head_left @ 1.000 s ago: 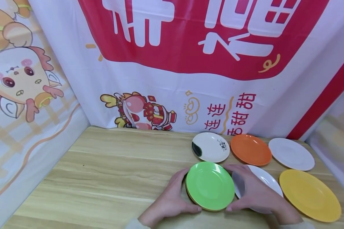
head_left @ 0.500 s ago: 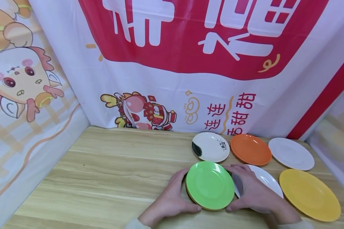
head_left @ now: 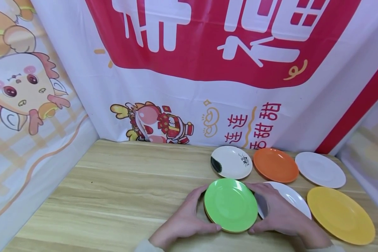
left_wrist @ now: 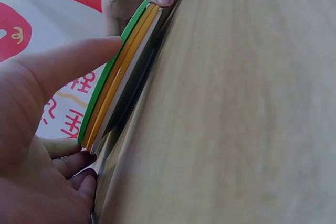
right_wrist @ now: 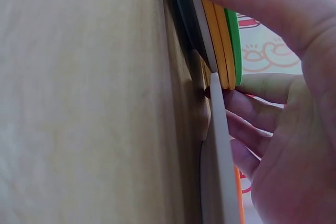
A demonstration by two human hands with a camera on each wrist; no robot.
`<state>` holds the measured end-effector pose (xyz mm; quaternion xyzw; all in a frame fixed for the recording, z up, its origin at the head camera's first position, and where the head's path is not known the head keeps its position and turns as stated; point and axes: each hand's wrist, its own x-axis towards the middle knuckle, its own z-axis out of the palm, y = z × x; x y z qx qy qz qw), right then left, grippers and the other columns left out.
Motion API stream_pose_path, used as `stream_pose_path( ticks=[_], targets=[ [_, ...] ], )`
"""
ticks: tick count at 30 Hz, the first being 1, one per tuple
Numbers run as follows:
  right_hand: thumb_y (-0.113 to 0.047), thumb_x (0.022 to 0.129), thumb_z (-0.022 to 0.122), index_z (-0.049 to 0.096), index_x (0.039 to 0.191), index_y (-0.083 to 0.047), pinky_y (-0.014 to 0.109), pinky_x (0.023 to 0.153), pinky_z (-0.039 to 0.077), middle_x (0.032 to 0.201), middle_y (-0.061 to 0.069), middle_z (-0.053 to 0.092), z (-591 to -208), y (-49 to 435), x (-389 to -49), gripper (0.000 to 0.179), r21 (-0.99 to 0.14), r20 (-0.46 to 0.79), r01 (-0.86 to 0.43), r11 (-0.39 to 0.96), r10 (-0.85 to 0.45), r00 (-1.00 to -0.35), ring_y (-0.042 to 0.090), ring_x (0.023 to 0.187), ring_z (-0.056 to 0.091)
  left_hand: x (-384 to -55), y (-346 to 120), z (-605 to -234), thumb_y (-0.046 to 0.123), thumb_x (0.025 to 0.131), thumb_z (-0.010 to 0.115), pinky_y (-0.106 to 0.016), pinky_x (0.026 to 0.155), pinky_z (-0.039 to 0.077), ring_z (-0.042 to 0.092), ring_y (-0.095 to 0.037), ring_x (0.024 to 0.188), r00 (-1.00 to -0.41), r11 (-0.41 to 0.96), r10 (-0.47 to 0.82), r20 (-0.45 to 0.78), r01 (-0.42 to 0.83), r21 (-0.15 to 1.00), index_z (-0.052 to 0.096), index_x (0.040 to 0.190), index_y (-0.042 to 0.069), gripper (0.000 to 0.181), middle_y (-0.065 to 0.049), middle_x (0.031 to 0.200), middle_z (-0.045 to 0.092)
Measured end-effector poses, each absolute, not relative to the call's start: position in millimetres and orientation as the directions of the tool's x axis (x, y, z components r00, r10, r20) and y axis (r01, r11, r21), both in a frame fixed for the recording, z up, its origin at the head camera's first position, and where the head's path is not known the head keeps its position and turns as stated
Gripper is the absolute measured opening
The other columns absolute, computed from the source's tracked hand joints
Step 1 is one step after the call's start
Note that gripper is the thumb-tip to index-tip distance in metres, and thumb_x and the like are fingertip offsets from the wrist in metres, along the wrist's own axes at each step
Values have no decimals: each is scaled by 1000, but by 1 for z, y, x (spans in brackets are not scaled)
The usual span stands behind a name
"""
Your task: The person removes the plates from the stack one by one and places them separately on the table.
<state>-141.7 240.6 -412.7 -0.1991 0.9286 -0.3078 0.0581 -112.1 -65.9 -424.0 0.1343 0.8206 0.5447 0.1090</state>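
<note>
A bright green plate [head_left: 231,204] tops a stack at the front of the table, right of centre. In the left wrist view the stack's edge shows orange-yellow plates [left_wrist: 113,90] beneath the green one and a white plate [left_wrist: 134,64] at the bottom. My left hand [head_left: 187,217] grips the stack's left side, thumb at the near edge and fingers along the far side. Opposite it, my right hand [head_left: 278,211] holds the right side in the same way. That hand partly covers a white plate [head_left: 291,196] lying on the table beside the stack.
Behind the stack lies a white plate with a dark patch and floral print [head_left: 231,162]. To its right are an orange plate [head_left: 275,165] and another white plate [head_left: 320,169]. A large yellow plate [head_left: 341,214] lies at the right. Printed cloth [head_left: 176,87] hangs along the table's back edge.
</note>
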Motion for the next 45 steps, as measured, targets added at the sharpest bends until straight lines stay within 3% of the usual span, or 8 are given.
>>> stream_pose_path(
  ticks=[8, 11, 15, 20, 23, 27, 37, 45],
  targets=[
    [-67, 56, 98, 55, 153, -37, 68, 109, 47, 143, -16, 62, -411, 240, -141, 110, -569, 29, -357, 741, -416, -909, 22, 136, 52, -118, -65, -423, 31, 72, 99, -65, 126, 35, 48, -36, 150, -955, 373, 296, 0, 115, 921, 50, 157, 9, 100, -11, 157, 55],
    [-67, 56, 98, 55, 154, -35, 68, 109, 48, 144, -15, 62, -410, 241, -141, 111, -560, 30, -359, 747, -415, -909, 23, 136, 53, -121, -64, -420, 27, 77, 96, -61, 121, 44, 56, -36, 140, -969, 375, 247, -4, 92, 922, 55, 151, 6, 88, -12, 152, 61],
    [-67, 57, 98, 54, 154, -35, 67, 109, 47, 144, -15, 62, -412, 242, -142, 111, -565, 18, -353, 745, -417, -909, 23, 136, 52, -123, -62, -417, 14, 81, 92, -46, 103, 59, 66, -30, 119, -980, 343, 199, -15, 55, 938, 62, 142, 1, 69, -15, 137, 67],
    [-66, 56, 98, 53, 155, -36, 69, 110, 46, 145, -14, 62, -412, 243, -143, 112, -581, -10, -328, 745, -409, -912, 25, 138, 51, -127, -60, -415, 5, 80, 89, -24, 80, 58, 66, -20, 98, -990, 324, 143, -9, 38, 945, 69, 131, -3, 55, -12, 116, 72],
    [-67, 56, 98, 53, 156, -34, 70, 111, 46, 146, -11, 62, -412, 242, -142, 114, -582, -25, -316, 749, -405, -914, 27, 140, 51, -128, -59, -414, 3, 80, 87, -21, 69, 57, 66, -17, 85, -992, 303, 118, -36, 2, 953, 70, 126, -5, 49, -12, 106, 71],
    [-68, 58, 97, 52, 157, -34, 71, 111, 47, 148, -10, 61, -410, 242, -142, 114, -583, -45, -302, 754, -401, -915, 28, 141, 50, -129, -56, -413, -1, 82, 83, -27, 57, 60, 63, -15, 68, -990, 248, 107, -94, -65, 967, 71, 121, -5, 41, -13, 98, 67],
    [-68, 59, 96, 53, 157, -30, 71, 112, 47, 150, -7, 61, -408, 242, -142, 114, -567, -51, -303, 766, -400, -915, 29, 141, 50, -131, -58, -414, -4, 92, 75, -34, 60, 66, 67, -16, 60, -982, 136, 112, -155, -140, 981, 68, 125, -10, 34, -14, 96, 66],
    [-70, 59, 95, 50, 160, -29, 74, 112, 45, 154, -2, 59, -406, 241, -144, 117, -566, -104, -260, 782, -381, -919, 33, 144, 48, -134, -64, -417, 1, 95, 74, -27, 59, 62, 65, -13, 64, -980, 126, 114, -165, -150, 981, 68, 130, -10, 37, -11, 93, 70]
  ],
)
